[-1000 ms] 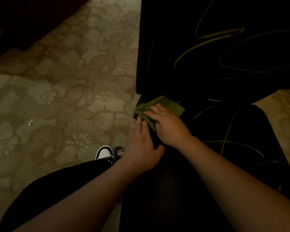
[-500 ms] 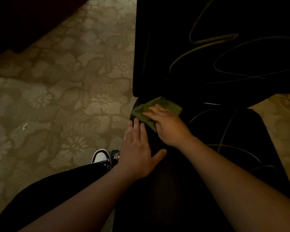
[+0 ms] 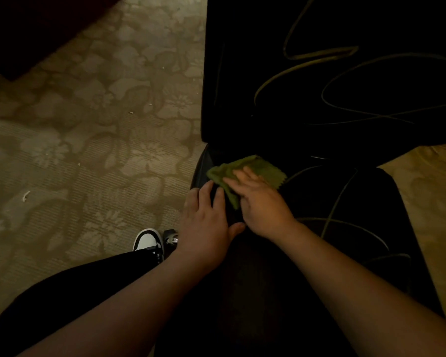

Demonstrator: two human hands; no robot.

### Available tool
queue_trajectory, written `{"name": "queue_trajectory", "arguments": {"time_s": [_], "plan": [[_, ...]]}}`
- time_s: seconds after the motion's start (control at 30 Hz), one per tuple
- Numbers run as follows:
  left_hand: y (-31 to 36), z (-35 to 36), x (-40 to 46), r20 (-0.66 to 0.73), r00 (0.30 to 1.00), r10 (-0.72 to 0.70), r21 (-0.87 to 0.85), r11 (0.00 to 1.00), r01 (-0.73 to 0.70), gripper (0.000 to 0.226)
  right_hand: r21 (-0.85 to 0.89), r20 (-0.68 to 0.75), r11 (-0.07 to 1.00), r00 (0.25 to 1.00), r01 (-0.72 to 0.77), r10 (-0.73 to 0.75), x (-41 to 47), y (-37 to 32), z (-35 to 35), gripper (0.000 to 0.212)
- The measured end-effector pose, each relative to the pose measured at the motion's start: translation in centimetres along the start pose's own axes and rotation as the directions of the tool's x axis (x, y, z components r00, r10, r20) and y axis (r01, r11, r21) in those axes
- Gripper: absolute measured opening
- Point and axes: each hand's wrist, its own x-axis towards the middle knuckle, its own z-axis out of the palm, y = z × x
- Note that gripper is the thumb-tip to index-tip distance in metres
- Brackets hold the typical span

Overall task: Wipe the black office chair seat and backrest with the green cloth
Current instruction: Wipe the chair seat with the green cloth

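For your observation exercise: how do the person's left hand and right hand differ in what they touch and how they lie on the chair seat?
The right hand presses flat on the green cloth; the left hand lies on the bare seat, touching no cloth. The right hand sits farther back, towards the backrest; the left is nearer the seat's left edge. Both lie palm down, fingers extended.

dim light. a beige carpet (image 3: pixel 83 150) with a woven flower pattern covers the floor, dotted with small pale scraps (image 3: pixel 25 195). a dark shape (image 3: pixel 23 29) fills the upper left corner; what it is cannot be told.
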Motion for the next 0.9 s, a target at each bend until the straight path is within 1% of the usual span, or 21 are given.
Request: {"name": "queue_trajectory", "arguments": {"time_s": [0.07,0.1,0.17,0.23,0.27,0.33,0.4,0.47,0.53,0.63,0.7,0.77,0.8,0.9], "plan": [[0.5,0.0,-0.2,-0.019,1.0,0.019,-0.004,1.0,-0.019,0.086,0.019,0.014,0.999,0.999,0.04,-0.04,-0.6,0.6,-0.3,0.059],[0.8,-0.1,-0.4,-0.025,0.999,0.039,0.001,0.999,-0.039,0.082,0.03,0.005,0.999,1.0,0.029,-0.029,-0.6,1.3,-0.4,0.058],[1.2,0.0,-0.7,-0.03,0.995,0.099,0.023,0.995,-0.099,0.075,0.036,-0.026,0.998,0.999,-0.046,0.047,-0.4,2.7,-0.7,0.058],[1.4,0.0,-0.9,-0.016,0.993,0.119,0.013,0.993,-0.119,0.075,0.031,-0.074,0.986,0.983,-0.164,0.166,-0.7,4.8,-0.9,0.057],[1.3,0.0,-0.9,0.001,0.993,0.114,0.003,0.993,-0.114,0.081,0.041,-0.098,0.972,0.967,-0.232,0.235,-1.0,5.9,-1.1,0.057],[1.1,0.0,-0.7,0.065,0.991,0.118,0.015,0.993,-0.12,0.103,0.064,-0.128,0.93,0.921,-0.361,0.367,-1.7,7.6,-1.5,0.059],[0.9,-0.1,-0.5,0.131,0.983,0.132,0.043,0.989,-0.138,0.123,0.057,-0.131,0.908,0.898,-0.416,0.42,-2.3,7.8,-1.6,0.058],[0.8,-0.3,-0.1,0.158,0.978,0.133,0.059,0.988,-0.144,0.132,0.05,-0.125,0.924,0.916,-0.378,0.382,-2.7,6.5,-1.6,0.057],[0.8,-0.4,0.1,0.156,0.978,0.136,0.069,0.987,-0.148,0.133,0.057,-0.095,0.955,0.95,-0.292,0.297,-3.6,4.3,-1.6,0.057],[1.2,-0.2,0.0,0.153,0.977,0.146,0.085,0.983,-0.16,0.128,0.052,-0.038,0.991,0.992,-0.12,0.122,-5.8,1.3,-1.1,0.058],[1.9,0.0,-0.4,0.154,0.978,0.141,0.098,0.983,-0.158,0.121,0.066,0.003,0.997,0.999,-0.05,0.05,-7.2,0.6,-0.6,0.057],[2.7,0.3,-0.9,0.151,0.981,0.122,0.095,0.986,-0.137,0.113,0.077,0.007,0.996,0.999,-0.042,0.041,-7.7,1.3,-0.5,0.055],[2.9,0.5,-1.2,0.147,0.983,0.113,0.089,0.988,-0.127,0.11,0.084,-0.011,0.995,0.998,-0.06,0.061,-7.7,1.8,-0.6,0.056],[2.8,0.7,-1.6,0.148,0.982,0.113,0.089,0.988,-0.127,0.109,0.079,-0.086,0.979,0.977,-0.189,0.195,-8.0,3.8,-1.1,0.056]]}}
